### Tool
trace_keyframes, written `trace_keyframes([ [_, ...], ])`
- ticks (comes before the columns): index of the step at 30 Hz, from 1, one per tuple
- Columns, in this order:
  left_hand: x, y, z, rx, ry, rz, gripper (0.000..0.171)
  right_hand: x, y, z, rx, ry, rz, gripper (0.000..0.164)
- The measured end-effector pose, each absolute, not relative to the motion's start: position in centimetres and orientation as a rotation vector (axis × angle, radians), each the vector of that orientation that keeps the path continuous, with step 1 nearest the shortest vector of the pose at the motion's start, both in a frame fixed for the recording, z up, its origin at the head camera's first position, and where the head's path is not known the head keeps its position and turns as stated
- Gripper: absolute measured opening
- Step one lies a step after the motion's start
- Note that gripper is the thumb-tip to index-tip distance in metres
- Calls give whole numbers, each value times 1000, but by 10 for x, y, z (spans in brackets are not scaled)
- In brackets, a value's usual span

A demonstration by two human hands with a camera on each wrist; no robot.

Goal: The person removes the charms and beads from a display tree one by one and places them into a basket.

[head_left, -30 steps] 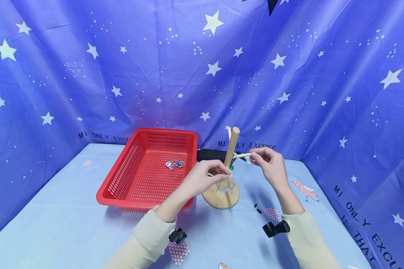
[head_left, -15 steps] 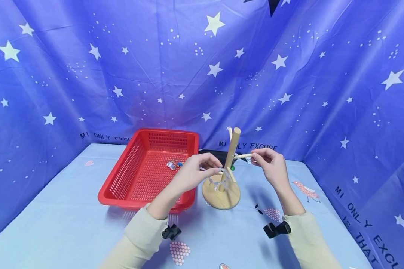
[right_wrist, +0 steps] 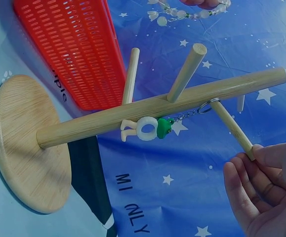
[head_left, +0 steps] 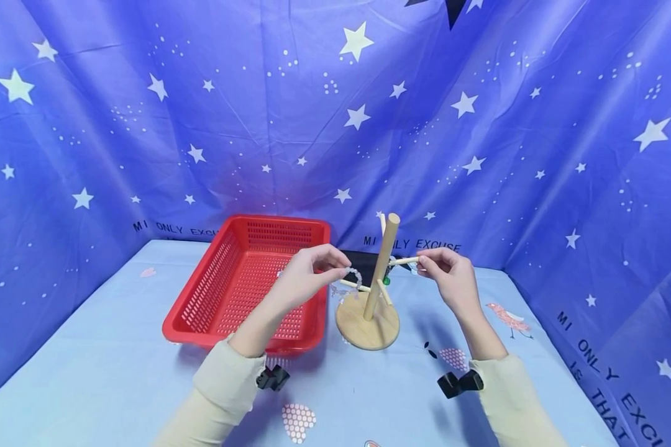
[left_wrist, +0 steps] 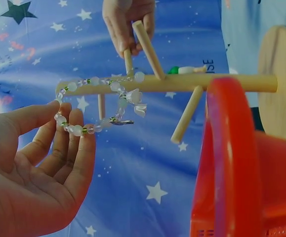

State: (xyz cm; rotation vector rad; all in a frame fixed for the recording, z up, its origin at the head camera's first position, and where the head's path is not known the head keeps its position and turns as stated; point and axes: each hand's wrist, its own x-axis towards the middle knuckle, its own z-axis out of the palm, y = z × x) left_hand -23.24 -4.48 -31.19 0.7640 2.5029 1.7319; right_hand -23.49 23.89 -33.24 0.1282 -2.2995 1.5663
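My left hand [head_left: 307, 273] pinches a bracelet of pale clear beads [left_wrist: 75, 130] with white flower charms, between thumb and fingertips. It hangs just left of the wooden stand's post [right_wrist: 162, 106], in front of a lower peg in the head view. My right hand [head_left: 450, 276] pinches the tip of another peg [right_wrist: 234, 129], on the stand's right side. A keychain figure with a green frog head [right_wrist: 164, 128] hangs by its metal ring at the root of that peg. The stand's round base [head_left: 368, 329] rests on the table.
A red perforated basket [head_left: 170, 326] stands left of the stand, its right part covered by my left hand. Behind the stand lies a black object [head_left: 363, 264]. A blue star-patterned cloth [head_left: 313, 124] hangs close behind the table [head_left: 100, 372].
My left hand has moved left and slightly up with the bracelet, from in front of the post to beside it. My right hand stays on its peg.
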Motion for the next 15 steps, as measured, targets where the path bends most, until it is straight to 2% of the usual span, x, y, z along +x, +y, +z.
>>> trace_keyframes([
  [15, -251, -67, -309, 719, 2529, 1814, 18, -235, 239, -333, 135, -2298, 1567, 25],
])
